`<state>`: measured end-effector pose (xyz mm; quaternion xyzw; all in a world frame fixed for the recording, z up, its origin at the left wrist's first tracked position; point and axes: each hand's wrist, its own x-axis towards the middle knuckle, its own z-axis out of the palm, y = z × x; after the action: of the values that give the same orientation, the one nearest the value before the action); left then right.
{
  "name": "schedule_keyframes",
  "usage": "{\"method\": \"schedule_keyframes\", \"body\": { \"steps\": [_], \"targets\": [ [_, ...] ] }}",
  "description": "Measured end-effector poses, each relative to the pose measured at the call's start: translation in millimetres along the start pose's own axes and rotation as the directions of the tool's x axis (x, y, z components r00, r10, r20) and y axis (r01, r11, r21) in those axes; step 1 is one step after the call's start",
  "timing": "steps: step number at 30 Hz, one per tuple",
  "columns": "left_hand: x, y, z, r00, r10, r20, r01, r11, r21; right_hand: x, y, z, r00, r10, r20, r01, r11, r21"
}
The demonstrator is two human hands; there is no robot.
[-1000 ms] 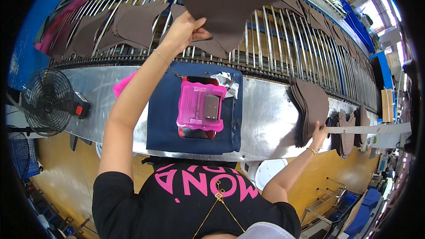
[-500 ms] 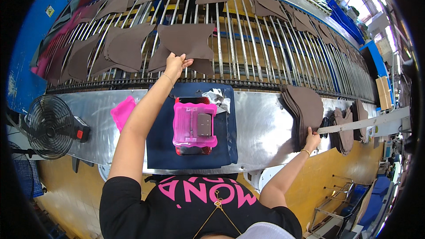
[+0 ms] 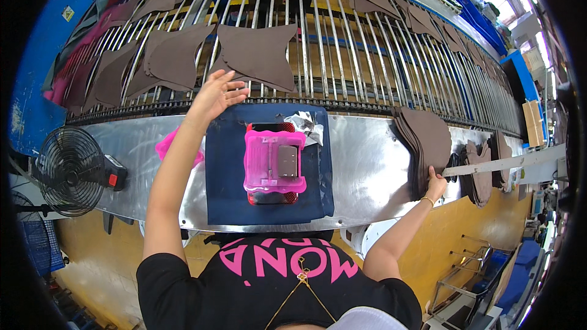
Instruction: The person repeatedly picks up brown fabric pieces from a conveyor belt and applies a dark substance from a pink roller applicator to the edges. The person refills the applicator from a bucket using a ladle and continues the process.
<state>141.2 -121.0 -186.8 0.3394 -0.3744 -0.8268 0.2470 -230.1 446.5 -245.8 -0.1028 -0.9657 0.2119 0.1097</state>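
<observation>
The left hand (image 3: 217, 93), fingers spread and holding nothing, hovers at the near edge of the rack of metal rods (image 3: 342, 55), just at seven o'clock of a large brown cut leather piece (image 3: 260, 55) lying flat on the rods, with similar brown pieces (image 3: 165, 58) at its nine o'clock. The right hand (image 3: 435, 184) is closed on the lower edge of an upright stack of brown leather pieces (image 3: 428, 146) standing on the shiny metal tabletop (image 3: 367, 165) at three o'clock of a pink plastic device (image 3: 274, 162), which rests on a dark blue mat (image 3: 226, 171). A black fan (image 3: 70, 171) stands at the tabletop's nine o'clock end.
</observation>
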Motion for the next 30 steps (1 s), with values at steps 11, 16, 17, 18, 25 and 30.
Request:
{"method": "schedule_keyframes", "body": {
  "steps": [11, 16, 17, 18, 25, 30],
  "targets": [
    [-62, 22, -10, 0.977, 0.207, 0.057, -0.208, 0.978, 0.028, -37, -31, -25, 0.986, -0.116, -0.122, 0.079, 0.958, -0.276],
    [-73, 23, 2, 0.976, 0.192, 0.101, -0.196, 0.98, 0.039, -40, -56, -42, 0.995, 0.089, 0.042, -0.086, 0.994, -0.069],
    [-74, 24, 4, 0.976, 0.18, 0.121, -0.189, 0.98, 0.061, -41, -65, -47, 0.968, 0.187, 0.166, -0.216, 0.961, 0.174],
    [-76, 25, 7, 0.976, 0.17, 0.139, -0.183, 0.98, 0.083, -41, -65, -50, 0.984, 0.094, 0.151, -0.12, 0.978, 0.173],
    [-88, 32, 51, 0.931, 0.222, 0.289, -0.303, 0.914, 0.271, -73, -134, -125, 0.884, -0.455, -0.11, 0.463, 0.816, 0.346],
    [-100, 27, 94, 0.863, 0.353, 0.36, -0.49, 0.757, 0.432, -129, -208, -164, 0.807, -0.587, -0.062, 0.334, 0.368, 0.868]
  ]
}}
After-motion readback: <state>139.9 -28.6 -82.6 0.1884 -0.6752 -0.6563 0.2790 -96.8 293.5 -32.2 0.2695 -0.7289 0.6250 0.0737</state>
